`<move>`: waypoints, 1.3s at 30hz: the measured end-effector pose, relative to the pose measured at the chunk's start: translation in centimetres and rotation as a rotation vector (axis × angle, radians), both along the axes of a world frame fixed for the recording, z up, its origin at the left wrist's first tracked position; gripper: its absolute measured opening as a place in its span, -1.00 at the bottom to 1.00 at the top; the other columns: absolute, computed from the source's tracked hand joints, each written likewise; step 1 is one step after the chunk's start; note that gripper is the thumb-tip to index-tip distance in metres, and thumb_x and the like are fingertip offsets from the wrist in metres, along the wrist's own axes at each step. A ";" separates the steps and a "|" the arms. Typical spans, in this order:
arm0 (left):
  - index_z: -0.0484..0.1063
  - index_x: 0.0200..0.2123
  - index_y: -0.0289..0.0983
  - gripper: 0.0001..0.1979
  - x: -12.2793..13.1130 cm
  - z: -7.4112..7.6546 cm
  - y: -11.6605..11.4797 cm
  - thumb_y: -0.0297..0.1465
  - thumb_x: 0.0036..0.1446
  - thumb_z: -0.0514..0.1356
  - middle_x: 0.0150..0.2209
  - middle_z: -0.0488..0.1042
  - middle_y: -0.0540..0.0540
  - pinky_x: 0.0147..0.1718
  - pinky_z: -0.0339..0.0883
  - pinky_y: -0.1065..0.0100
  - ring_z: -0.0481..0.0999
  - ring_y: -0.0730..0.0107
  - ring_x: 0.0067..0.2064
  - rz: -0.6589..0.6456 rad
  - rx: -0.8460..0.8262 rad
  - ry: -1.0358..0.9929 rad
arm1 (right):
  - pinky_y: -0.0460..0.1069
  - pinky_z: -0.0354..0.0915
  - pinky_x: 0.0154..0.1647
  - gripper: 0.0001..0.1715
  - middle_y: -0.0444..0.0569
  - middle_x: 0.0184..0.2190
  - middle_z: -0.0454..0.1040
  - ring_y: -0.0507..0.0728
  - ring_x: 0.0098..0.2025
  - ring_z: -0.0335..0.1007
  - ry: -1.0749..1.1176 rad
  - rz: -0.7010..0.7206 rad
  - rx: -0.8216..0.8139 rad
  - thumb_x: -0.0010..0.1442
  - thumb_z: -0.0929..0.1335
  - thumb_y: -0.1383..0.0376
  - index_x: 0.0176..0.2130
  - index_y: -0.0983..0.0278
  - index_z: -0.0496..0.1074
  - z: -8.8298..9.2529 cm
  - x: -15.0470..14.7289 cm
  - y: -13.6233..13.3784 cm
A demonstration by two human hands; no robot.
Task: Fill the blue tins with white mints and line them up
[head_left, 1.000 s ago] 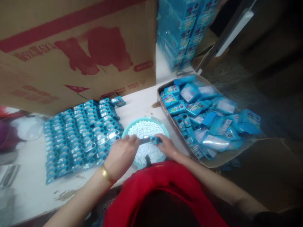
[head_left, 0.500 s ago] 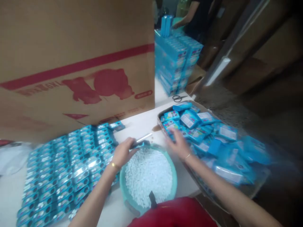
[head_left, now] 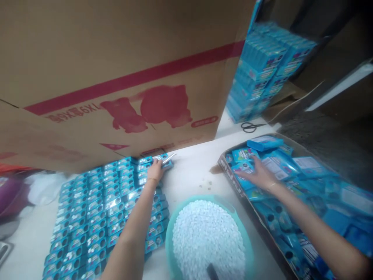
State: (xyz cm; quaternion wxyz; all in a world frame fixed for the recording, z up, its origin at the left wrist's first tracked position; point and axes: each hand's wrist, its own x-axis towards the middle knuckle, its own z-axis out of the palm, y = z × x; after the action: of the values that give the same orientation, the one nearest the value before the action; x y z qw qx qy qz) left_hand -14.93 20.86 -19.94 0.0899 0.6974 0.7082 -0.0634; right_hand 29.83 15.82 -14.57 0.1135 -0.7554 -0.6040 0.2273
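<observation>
My left hand [head_left: 156, 170] reaches to the far right corner of the rows of small blue packs [head_left: 107, 210] and is closed on one small blue pack [head_left: 165, 159] with a silvery edge, setting it against the last row. My right hand [head_left: 258, 174] lies with fingers spread on the loose blue packets [head_left: 279, 163] in the cardboard tray [head_left: 233, 181] at the right. A teal bowl [head_left: 175, 229] heaped with small white pellets [head_left: 208, 241] stands between my arms.
A large brown carton [head_left: 116, 77] with red print stands close behind the rows. Stacked blue boxes [head_left: 262, 70] rise at the back right, with black scissors [head_left: 250, 126] on the white table [head_left: 192, 175] before them. A dark handle [head_left: 212, 272] pokes from the pellets.
My left hand carried the small pack from over the bowl out to the end of the rows. My right hand let go of it and moved onto the packets in the tray.
</observation>
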 end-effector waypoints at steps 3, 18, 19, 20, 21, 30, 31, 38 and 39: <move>0.30 -0.03 -0.24 -0.65 -0.2 -0.5 0.5 -0.16 0.22 0.05 0.04 0.27 -0.23 -0.22 0.32 0.30 0.47 0.14 -0.07 -0.004 0.025 0.006 | 0.20 0.29 0.06 0.19 0.35 0.15 0.29 0.41 0.16 0.28 0.063 -0.033 -0.051 -0.05 0.35 -0.24 0.27 0.45 0.02 0.1 0.3 -0.2; 0.35 -0.02 -0.23 -0.71 5.1 6.4 -21.2 -0.28 0.26 0.01 -0.10 0.48 -0.17 -0.05 0.30 0.25 0.45 0.21 -0.06 -0.271 -0.197 -0.363 | 0.17 0.45 -0.09 -0.38 0.02 -0.05 0.50 0.30 -0.05 0.47 1.070 -0.376 -0.162 0.02 0.42 -0.01 0.02 0.15 0.33 6.4 -3.8 -14.5; 0.37 -0.05 -0.22 -0.74 5.6 6.3 -23.4 -0.30 0.25 0.02 -0.11 0.48 -0.17 -0.07 0.31 0.24 0.46 0.20 -0.07 -0.262 -0.266 -0.311 | 0.17 0.46 -0.11 -0.39 0.01 -0.07 0.52 0.29 -0.08 0.48 1.145 -0.381 -0.229 0.00 0.44 0.02 0.01 0.15 0.32 5.8 -3.9 -15.9; 0.38 -0.09 -0.23 -0.77 6.2 6.0 -25.2 -0.33 0.24 0.03 -0.13 0.48 -0.18 -0.10 0.31 0.22 0.46 0.17 -0.08 -0.240 -0.320 -0.259 | 0.17 0.46 -0.13 -0.38 0.00 -0.10 0.53 0.27 -0.11 0.50 1.214 -0.382 -0.284 -0.01 0.46 0.04 0.00 0.15 0.31 5.2 -4.0 -17.3; 0.39 -0.13 -0.23 -0.79 7.0 5.4 -26.6 -0.36 0.24 0.03 -0.15 0.48 -0.19 -0.12 0.31 0.21 0.45 0.16 -0.09 -0.210 -0.359 -0.227 | 0.17 0.47 -0.13 -0.37 -0.01 -0.12 0.53 0.26 -0.13 0.50 1.268 -0.380 -0.324 -0.03 0.47 0.06 0.00 0.15 0.30 4.7 -4.1 -18.6; 0.34 -0.06 -0.23 -0.75 16.9 -1.8 -27.6 -0.32 0.27 0.00 -0.02 0.44 -0.16 0.00 0.26 0.28 0.41 0.25 0.02 -0.080 -0.307 -0.429 | 0.14 0.41 -0.04 -0.45 0.01 -0.18 0.55 0.25 -0.12 0.48 1.065 -0.228 -0.262 -0.08 0.49 0.03 -0.15 0.22 0.38 4.0 -3.6 -24.9; 0.34 -0.06 -0.23 -0.75 16.9 -1.8 -27.7 -0.30 0.26 0.00 -0.04 0.46 -0.15 -0.02 0.27 0.29 0.43 0.26 -0.02 -0.074 -0.300 -0.450 | 0.14 0.40 -0.03 -0.47 0.01 -0.19 0.55 0.24 -0.12 0.48 1.027 -0.209 -0.220 -0.06 0.48 0.04 -0.15 0.22 0.37 3.9 -3.4 -25.1; 0.36 -0.11 -0.25 -0.73 12.6 4.2 -29.1 -0.23 0.24 0.03 -0.25 0.48 -0.08 -0.20 0.33 0.34 0.45 0.36 -0.26 -0.159 -0.183 -0.638 | 0.14 0.31 0.04 -0.61 0.03 -0.14 0.45 0.23 -0.05 0.38 0.689 0.066 0.094 0.09 0.40 0.16 -0.08 0.22 0.36 1.9 -3.1 -25.6; 0.36 -0.11 -0.25 -0.72 12.1 5.6 -29.1 -0.22 0.24 0.03 -0.25 0.48 -0.09 -0.21 0.33 0.34 0.46 0.36 -0.26 -0.187 -0.145 -0.668 | 0.14 0.30 0.04 -0.63 0.04 -0.14 0.43 0.23 -0.04 0.37 0.644 0.115 0.135 0.10 0.38 0.20 -0.07 0.22 0.36 1.7 -3.5 -25.6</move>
State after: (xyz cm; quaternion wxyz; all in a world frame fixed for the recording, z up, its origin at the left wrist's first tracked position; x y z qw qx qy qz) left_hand -2.87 -8.21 -14.36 0.3598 0.7333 0.5662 0.1100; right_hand 26.33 -9.77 -12.89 0.3353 -0.6003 -0.5923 0.4200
